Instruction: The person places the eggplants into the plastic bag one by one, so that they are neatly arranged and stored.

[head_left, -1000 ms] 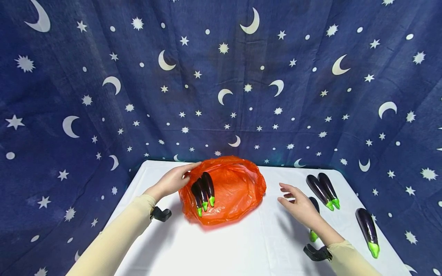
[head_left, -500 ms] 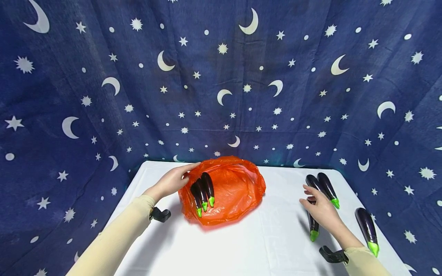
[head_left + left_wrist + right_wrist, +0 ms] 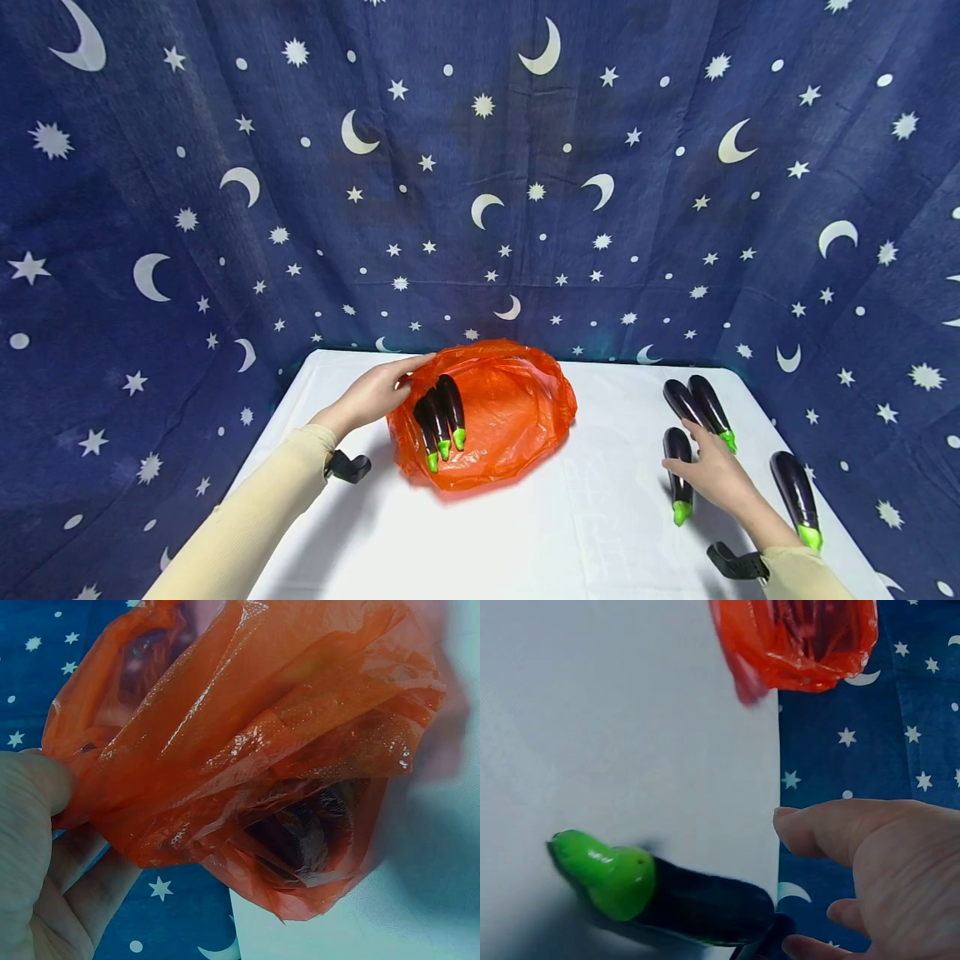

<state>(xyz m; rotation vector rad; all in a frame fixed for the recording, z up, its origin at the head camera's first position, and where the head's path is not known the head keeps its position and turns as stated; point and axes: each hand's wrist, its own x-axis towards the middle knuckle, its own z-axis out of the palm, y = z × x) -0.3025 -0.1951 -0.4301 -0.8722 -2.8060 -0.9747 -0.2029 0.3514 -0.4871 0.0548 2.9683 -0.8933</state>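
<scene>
An orange plastic bag [image 3: 510, 425] lies spread with its mouth wide, and three dark eggplants [image 3: 452, 408] with green stem ends rest inside at its left. My left hand [image 3: 369, 398] grips the bag's left edge; in the left wrist view the thumb [image 3: 52, 784] presses the film and part of the fingers is behind it. At the right, my right hand [image 3: 712, 471] hovers beside a single eggplant [image 3: 678, 471], thumb and fingers spread apart. The right wrist view shows that eggplant [image 3: 697, 900] lying just short of the fingers, nothing between them.
Behind the right hand lie two more eggplants [image 3: 711, 408] side by side. Another eggplant [image 3: 797, 496] is near the right edge of the white table [image 3: 510, 542]. A blue curtain [image 3: 480, 250] with moons and stars surrounds the table's back and sides.
My right hand has moved right and toward the front, from beside the bag to the right side of the single eggplant. The left hand keeps its hold on the bag.
</scene>
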